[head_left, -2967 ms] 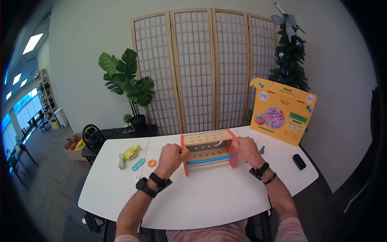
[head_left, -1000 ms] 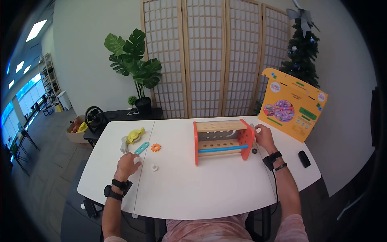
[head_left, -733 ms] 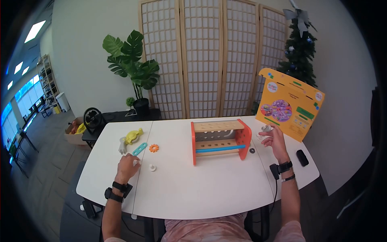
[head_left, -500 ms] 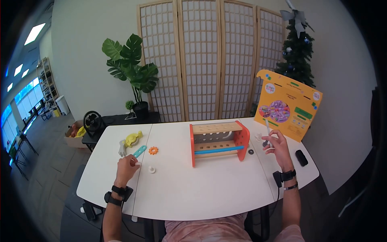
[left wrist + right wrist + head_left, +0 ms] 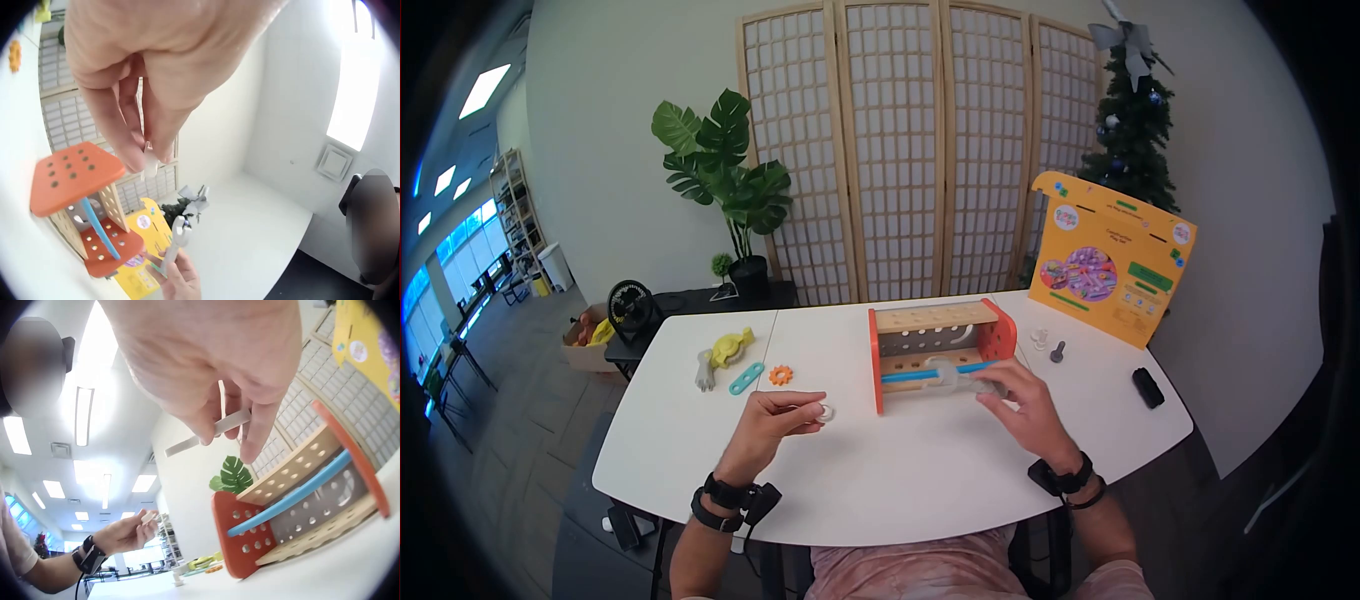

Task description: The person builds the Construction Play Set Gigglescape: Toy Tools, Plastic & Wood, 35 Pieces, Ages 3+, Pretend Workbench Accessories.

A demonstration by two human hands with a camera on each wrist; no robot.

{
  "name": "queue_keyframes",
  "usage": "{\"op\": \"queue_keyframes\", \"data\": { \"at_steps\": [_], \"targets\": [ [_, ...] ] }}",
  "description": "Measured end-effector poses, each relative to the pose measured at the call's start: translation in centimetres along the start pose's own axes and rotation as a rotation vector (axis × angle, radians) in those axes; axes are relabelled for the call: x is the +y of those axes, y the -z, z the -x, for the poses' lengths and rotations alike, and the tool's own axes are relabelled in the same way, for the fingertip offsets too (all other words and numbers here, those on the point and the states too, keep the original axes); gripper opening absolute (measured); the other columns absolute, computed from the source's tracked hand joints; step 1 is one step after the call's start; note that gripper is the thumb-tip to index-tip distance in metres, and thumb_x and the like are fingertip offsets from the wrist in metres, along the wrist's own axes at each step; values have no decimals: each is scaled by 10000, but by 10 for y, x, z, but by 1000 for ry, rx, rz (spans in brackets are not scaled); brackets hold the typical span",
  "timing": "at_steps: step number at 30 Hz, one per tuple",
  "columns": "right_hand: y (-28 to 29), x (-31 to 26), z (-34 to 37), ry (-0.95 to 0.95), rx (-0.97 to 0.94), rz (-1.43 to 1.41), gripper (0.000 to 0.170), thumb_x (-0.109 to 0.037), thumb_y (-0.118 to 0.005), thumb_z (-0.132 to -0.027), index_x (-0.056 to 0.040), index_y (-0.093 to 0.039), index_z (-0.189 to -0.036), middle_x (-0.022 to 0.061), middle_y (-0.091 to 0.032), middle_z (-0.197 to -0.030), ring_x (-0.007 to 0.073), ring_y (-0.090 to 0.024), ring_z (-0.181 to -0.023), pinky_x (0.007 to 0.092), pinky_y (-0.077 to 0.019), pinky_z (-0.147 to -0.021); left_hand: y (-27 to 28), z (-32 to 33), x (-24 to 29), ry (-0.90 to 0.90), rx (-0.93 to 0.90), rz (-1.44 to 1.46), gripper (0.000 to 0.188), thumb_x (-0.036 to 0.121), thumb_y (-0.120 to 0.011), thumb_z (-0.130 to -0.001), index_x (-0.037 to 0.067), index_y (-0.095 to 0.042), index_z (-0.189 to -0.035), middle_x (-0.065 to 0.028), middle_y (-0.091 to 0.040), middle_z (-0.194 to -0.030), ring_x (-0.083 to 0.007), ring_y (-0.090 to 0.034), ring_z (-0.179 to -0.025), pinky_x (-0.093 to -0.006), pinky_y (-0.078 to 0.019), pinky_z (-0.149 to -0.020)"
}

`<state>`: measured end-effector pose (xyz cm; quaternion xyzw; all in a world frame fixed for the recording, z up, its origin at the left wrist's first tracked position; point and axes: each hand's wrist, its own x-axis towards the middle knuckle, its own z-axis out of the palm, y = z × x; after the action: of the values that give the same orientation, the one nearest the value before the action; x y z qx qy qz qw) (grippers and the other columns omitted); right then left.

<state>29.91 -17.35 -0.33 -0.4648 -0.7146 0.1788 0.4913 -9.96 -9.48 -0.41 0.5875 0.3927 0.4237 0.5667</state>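
Within the hands point(image 5: 772, 425) point(image 5: 1032, 412) sit a white wrench point(image 5: 174, 246) and small piece point(image 5: 150, 165).

Workbench point(image 5: 928, 342): on table point(image 5: 880, 480)
Wrench point(image 5: 946, 378): in right hand point(image 5: 1030, 408)
Gear point(image 5: 774, 376): workbench's nine o'clock
Bolt point(image 5: 1057, 353): workbench's three o'clock
Folding screen point(image 5: 890, 150): workbench's twelve o'clock, behind table

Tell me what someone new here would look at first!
Probably the big yellow box at the back right of the white table, in front of the Christmas tree. Next might come the red and wooden toy bench near the table's middle, with the right hand holding a pale wrench near its blue bar.
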Motion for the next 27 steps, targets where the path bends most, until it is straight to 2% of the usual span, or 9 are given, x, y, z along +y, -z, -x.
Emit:
{"op": "queue_keyframes", "data": {
  "at_steps": [1, 4, 10, 16, 19, 21, 22, 24, 27],
  "targets": [
    [-8, -11, -1, 122, -24, 95, 335, -56, -757, -1020, -26, -723, -1352, 103, -706, -1250, 228, -728, -1076, 335, -604, -918, -8, 0, 2, -17, -41, 16, 316, 127, -778, -1044, -40, -769, -1312, -120, -819, -1104, -154, -781, -952, -277, -651, -910],
    [-29, -17, -2, 242, -81, 150, 352, -67, -771, -1010, -44, -736, -1359, 115, -683, -1238, 263, -715, -1057, 342, -580, -922, -24, -1, 4, -42, -113, 18, 313, 105, -756, -1056, -41, -756, -1333, -134, -817, -1126, -155, -780, -978, -282, -651, -919],
    [-42, -24, -2, 205, -154, 91, 338, -79, -758, -1022, -52, -735, -1358, 99, -681, -1219, 260, -706, -1042, 368, -568, -903, -41, -1, 13, -75, -240, -46, 343, 91, -788, -1029, -19, -754, -1353, -124, -820, -1093, -149, -771, -948, -279, -636, -896],
    [-49, -22, 1, 170, -199, 44, 336, -82, -757, -1023, -53, -740, -1357, 90, -683, -1192, 258, -710, -1025, 370, -570, -882, -47, -3, 12, -80, -268, -46, 516, 69, -786, -1030, -2, -607, -1509, -105, -824, -1037, -113, -769, -922, -257, -628, -870],
    [-54, -19, 3, 190, -181, 50, 331, -87, -768, -1015, -51, -750, -1344, 95, -700, -1151, 256, -715, -994, 366, -571, -860, -53, -2, 12, -70, -245, -25, 436, 62, -793, -1021, 11, -629, -1422, -78, -812, -967, -104, -759, -884, -253, -612, -818],
    [-58, -16, 5, 213, -162, 68, 331, -92, -777, -1009, -49, -755, -1337, 100, -712, -1119, 254, -720, -968, 364, -571, -847, -56, -2, 10, -90, -194, 34, 267, 66, -786, -1028, 16, -653, -1254, -74, -800, -922, -109, -763, -843, -253, -616, -782],
    [-60, -14, 7, 138, -202, 20, 329, -102, -784, -1008, -53, -760, -1332, 99, -727, -1097, 238, -730, -964, 355, -583, -841, -56, -3, 8, -91, -194, 34, 267, 66, -786, -1028, 16, -653, -1254, -74, -800, -922, -109, -763, -843, -253, -616, -782],
    [-64, -13, 11, 64, -240, -28, 326, -112, -792, -1007, -56, -765, -1327, 97, -742, -1074, 222, -740, -961, 346, -595, -835, -55, -7, 2, -100, -188, 50, 166, 75, -775, -1040, 34, -628, -1107, -81, -791, -893, -122, -767, -801, -262, -621, -734],
    [-73, -12, 16, -91, -308, -215, 318, -149, -791, -1027, -38, -762, -1323, 87, -772, -1108, 178, -754, -996, 325, -623, -855, -57, -12, -1, -128, -164, 27, 162, 143, -733, -1085, 42, -611, -1052, -93, -783, -885, -136, -768, -775, -266, -621, -695]
  ]
}}
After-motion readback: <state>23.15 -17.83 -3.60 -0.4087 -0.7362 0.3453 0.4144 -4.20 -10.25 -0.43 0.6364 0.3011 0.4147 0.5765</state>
